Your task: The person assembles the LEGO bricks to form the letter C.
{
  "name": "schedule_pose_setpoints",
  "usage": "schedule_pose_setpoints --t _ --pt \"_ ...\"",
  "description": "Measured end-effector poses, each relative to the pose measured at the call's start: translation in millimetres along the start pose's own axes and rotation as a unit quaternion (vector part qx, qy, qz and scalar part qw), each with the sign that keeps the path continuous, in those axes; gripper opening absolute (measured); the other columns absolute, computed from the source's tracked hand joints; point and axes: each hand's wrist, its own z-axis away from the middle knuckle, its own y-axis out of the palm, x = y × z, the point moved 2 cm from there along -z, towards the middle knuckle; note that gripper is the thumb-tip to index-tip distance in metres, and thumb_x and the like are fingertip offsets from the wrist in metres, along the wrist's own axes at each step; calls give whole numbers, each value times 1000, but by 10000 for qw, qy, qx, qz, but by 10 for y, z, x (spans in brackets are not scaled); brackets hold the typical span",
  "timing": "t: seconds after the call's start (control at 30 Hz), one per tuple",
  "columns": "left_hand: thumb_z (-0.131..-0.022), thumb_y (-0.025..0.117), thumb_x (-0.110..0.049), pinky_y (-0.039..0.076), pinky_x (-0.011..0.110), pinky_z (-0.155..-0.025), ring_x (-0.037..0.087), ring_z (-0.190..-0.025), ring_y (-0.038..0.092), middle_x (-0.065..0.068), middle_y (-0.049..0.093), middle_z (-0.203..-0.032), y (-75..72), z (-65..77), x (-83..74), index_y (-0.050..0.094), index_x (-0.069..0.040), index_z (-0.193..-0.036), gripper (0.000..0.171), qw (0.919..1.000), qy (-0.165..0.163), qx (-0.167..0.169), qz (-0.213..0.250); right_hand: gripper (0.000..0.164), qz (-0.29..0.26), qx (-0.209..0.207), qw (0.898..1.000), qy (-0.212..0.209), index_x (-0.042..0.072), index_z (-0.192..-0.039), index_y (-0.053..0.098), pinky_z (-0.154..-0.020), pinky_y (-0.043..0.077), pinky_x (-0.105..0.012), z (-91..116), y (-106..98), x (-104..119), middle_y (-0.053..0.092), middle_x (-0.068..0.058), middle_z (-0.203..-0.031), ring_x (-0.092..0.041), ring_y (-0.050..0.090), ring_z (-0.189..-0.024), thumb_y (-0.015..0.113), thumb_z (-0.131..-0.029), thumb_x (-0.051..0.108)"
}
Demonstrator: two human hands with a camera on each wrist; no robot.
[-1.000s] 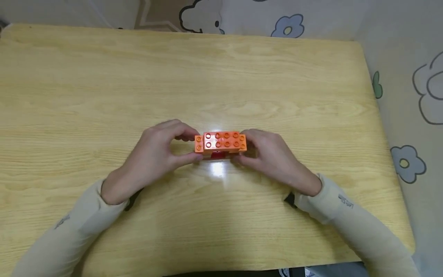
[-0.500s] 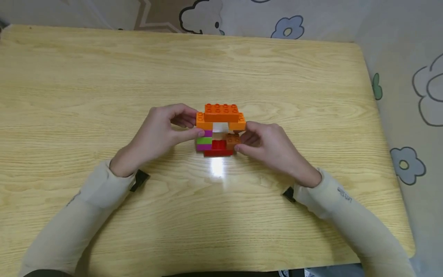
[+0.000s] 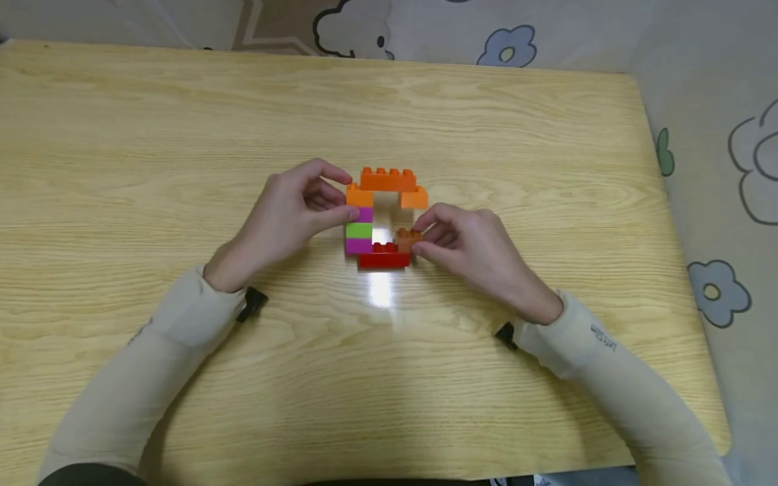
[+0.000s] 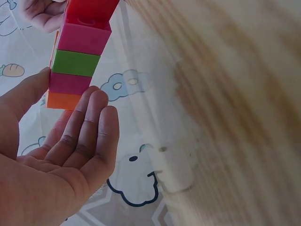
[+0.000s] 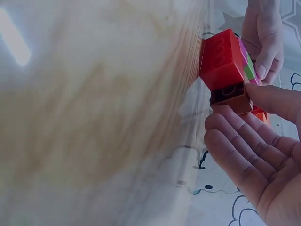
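A ring of toy building bricks is held up between my hands in the head view. A red brick [image 3: 384,260] forms its base. The left column stacks a magenta brick [image 3: 358,246], a green brick [image 3: 358,230], another magenta brick and an orange brick [image 3: 359,196]. A longer orange brick [image 3: 387,181] bridges the top, with a small orange brick [image 3: 414,198] under its right end. My left hand [image 3: 282,212] pinches the column's upper part between thumb and fingers. A brown-orange brick [image 3: 406,240] at the base's right end is pinched by my right hand [image 3: 471,246]; a gap separates it from the orange brick above.
The wooden table [image 3: 389,378] spreads around the bricks on all sides. Walls with printed flowers [image 3: 507,46] stand along its far and right edges. Dark straps [image 3: 252,304] show at the cuffs.
The brick ring has tipped back, so its top studs face away and its front and opening now show. Both hands have shifted a little farther from the body, still gripping it.
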Motion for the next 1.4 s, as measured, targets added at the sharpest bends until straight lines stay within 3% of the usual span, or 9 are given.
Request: schedule_pose_setpoints --t 0.2,0.57,0.93,1.4 --pt "-97 85 -9 55 22 -79 28 -95 75 15 78 -106 7 -79 21 71 -1 -125 32 9999 -14 74 -151 16 17 -18 10000 -66 3 -111 77 -74 64 -36 -23 -12 -3 81 -2 -93 -16 77 -79 84 -97 7" --pt "-101 81 -15 51 24 -71 26 -96 72 14 78 -107 8 -205 52 70 -2 -127 31 9968 -552 483 -308 15 229 -37 9997 -101 5 -110 77 -74 62 -38 -63 -21 -22 81 0 -91 -13 77 -79 84 -98 10" --pt "-103 77 -18 52 37 -83 28 -99 70 15 75 -109 4 -324 56 68 1 -129 33 9922 -586 829 -720 18 292 -26 9995 -112 5 -108 78 -73 60 -38 -133 -54 -39 81 1 -89 -13 78 -77 85 -99 19" --pt "-105 73 -20 53 42 -86 30 -100 67 16 73 -113 6 -385 58 66 2 -131 35 9883 -705 1046 -862 12 251 147 9996 25 5 -108 78 -76 62 -39 -163 -73 -30 82 -2 -93 -15 79 -81 82 -100 13"
